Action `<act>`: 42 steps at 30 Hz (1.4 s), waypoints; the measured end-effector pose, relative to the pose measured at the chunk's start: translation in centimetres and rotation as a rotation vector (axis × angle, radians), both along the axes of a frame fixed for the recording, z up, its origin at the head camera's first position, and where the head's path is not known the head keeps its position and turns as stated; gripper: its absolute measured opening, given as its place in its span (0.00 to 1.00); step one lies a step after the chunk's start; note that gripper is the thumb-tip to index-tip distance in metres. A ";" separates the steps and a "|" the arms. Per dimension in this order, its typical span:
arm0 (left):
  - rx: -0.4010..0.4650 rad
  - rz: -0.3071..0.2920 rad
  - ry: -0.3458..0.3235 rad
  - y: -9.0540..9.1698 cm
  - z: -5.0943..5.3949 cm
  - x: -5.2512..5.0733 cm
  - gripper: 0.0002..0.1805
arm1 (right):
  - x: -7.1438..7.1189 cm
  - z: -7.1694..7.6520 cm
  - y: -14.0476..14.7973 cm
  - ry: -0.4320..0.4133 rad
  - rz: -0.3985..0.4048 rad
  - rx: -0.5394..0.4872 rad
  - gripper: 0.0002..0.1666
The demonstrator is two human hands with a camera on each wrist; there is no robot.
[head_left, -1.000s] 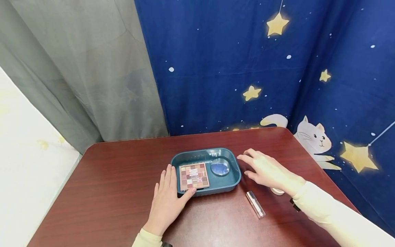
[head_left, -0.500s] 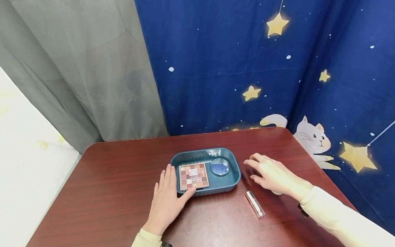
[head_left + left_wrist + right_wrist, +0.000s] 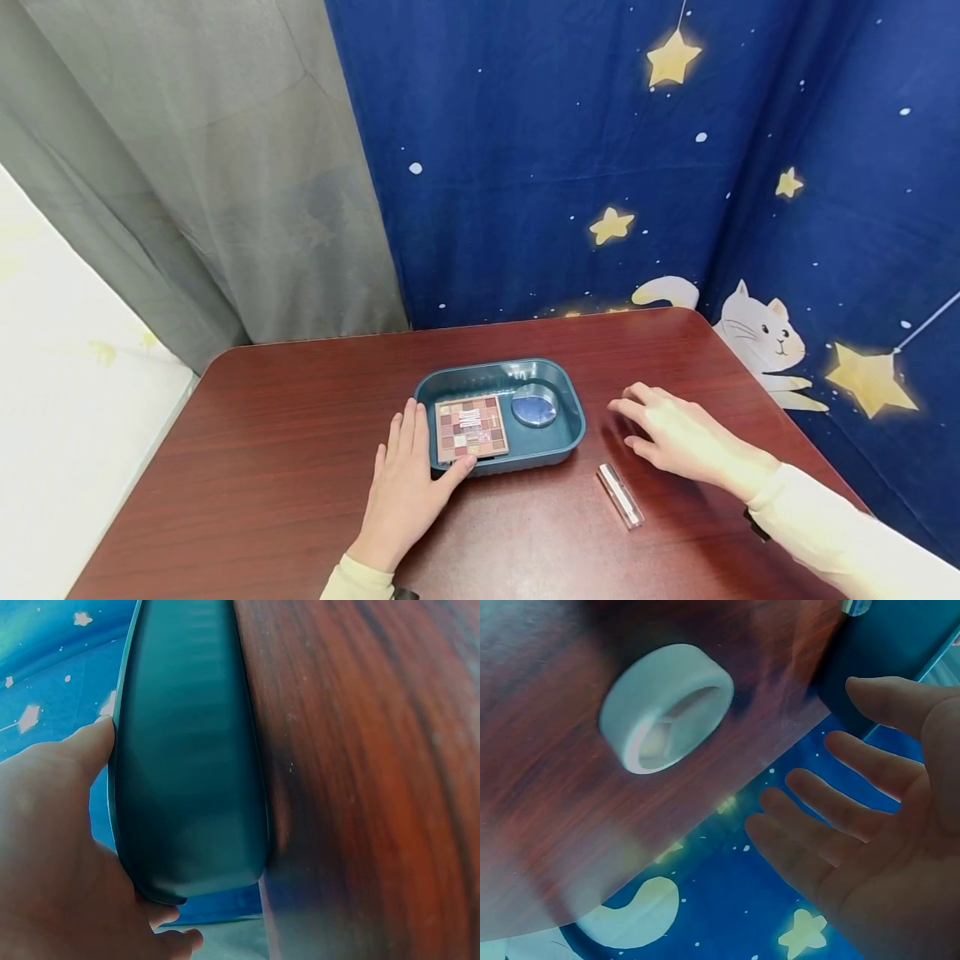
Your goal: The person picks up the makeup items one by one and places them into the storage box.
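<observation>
My left hand (image 3: 402, 489) rests at the left end of a teal plastic basket (image 3: 564, 444), fingers straight along its rim and thumb at the front. In the left wrist view the thumb touches the basket's edge. Inside lie an eyeshadow palette (image 3: 470, 427) with many small pans and a round blue case (image 3: 535, 406) with a shiny top. To the basket's right, my right hand (image 3: 686, 433) hovers over the table, holding nothing, its fingers loosely spread. The right wrist view shows a round white piece (image 3: 667, 709) with a hollow near that hand; the hand hides it from the head camera.
A slim shiny tube (image 3: 620, 496) lies on the reddish-brown wooden table (image 3: 300, 467), just right of the basket's front corner. Behind the table hang a grey curtain (image 3: 225, 167) and a blue star-printed curtain (image 3: 525, 167).
My right hand has drawn away from the basket, to the right and slightly nearer, covering the white piece in the head view. The left hand and basket have stayed in place.
</observation>
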State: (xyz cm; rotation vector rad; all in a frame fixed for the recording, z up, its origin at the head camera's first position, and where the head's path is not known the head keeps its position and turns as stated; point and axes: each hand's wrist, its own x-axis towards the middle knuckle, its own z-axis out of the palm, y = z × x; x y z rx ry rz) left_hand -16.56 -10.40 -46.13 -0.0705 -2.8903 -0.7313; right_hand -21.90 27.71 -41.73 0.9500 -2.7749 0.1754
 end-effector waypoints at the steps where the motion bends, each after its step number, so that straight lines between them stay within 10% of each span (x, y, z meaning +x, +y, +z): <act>1: 0.001 -0.003 0.001 0.0 0.0 0.0 0.60 | 0.1 -0.1 0.2 -0.001 -0.003 0.003 0.25; 42: 0.015 0.007 -0.045 0.0 0.0 -0.1 0.61 | 3.5 -1.5 4.0 -0.087 -0.090 0.015 0.21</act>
